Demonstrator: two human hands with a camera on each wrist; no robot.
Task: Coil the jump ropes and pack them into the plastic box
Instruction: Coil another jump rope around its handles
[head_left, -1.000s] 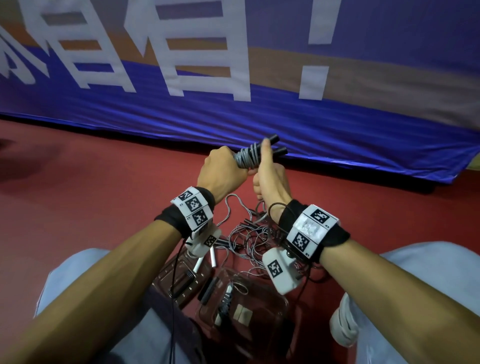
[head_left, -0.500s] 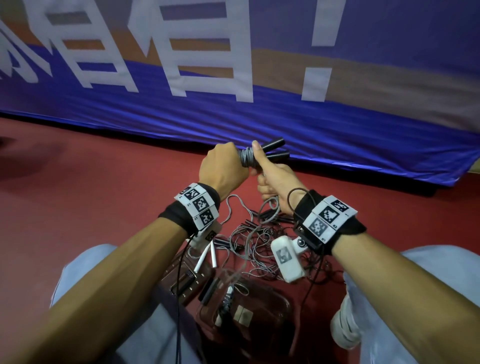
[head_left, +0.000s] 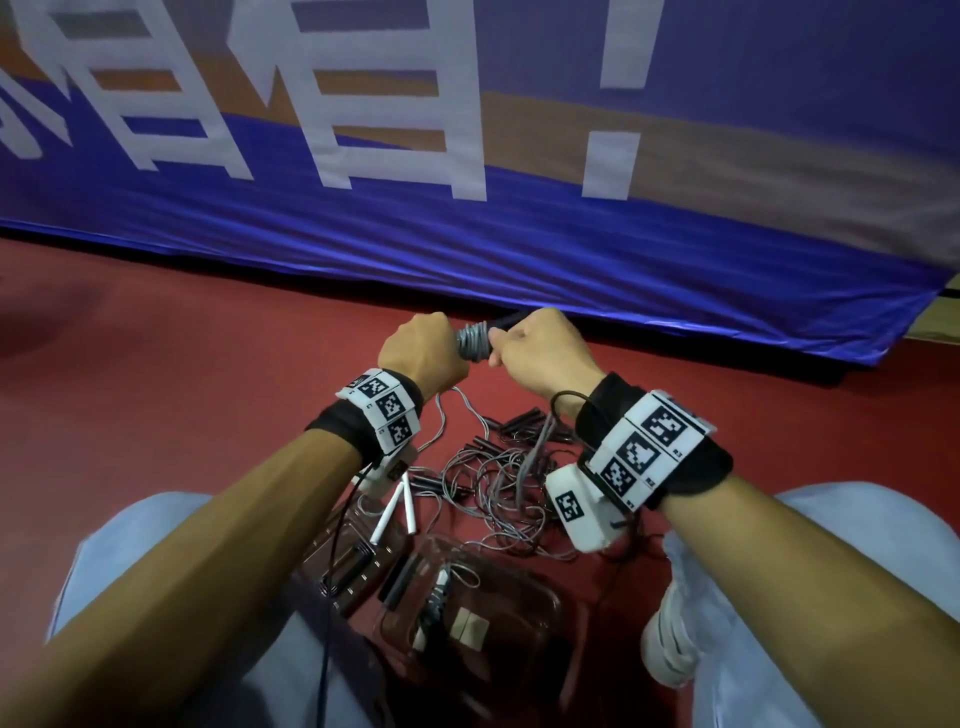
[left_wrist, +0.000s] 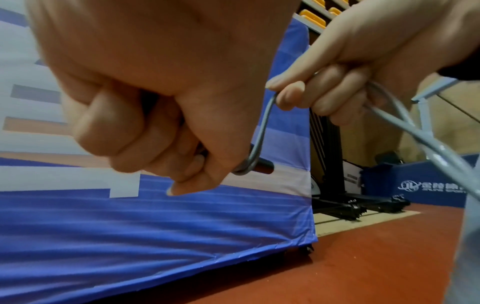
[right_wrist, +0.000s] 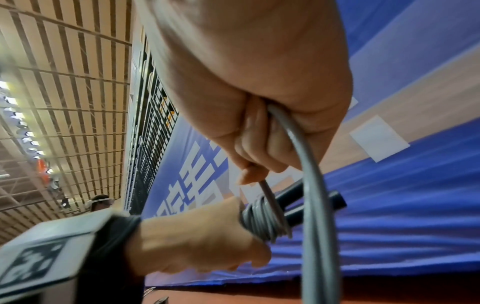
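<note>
Head view, L to R: left hand (head_left: 423, 353) fisted round the black handles (right_wrist: 311, 205) of one jump rope, held up off the red floor (head_left: 156, 389). Grey cord coil (head_left: 474, 342) sits between the two fists, several tight turns round the handles just beside L knuckles. Right hand (head_left: 543, 353) also closed, fingers pinching the cord's free run (right_wrist: 311, 205) & feeding it on; the slack drops from R fist toward the floor. Progress est: this rope partly wound, tail still to go, not tied off. Below the wrists, a loose tangle of ropes (head_left: 498, 467) w/ black handles lies uncoiled, plus two white handles (head_left: 397, 512) near L wrist. Plastic box (head_left: 519, 587) near the knees, clear, looks to hold a bundle or two; contents hard to read. Most of job prob. left.
</note>
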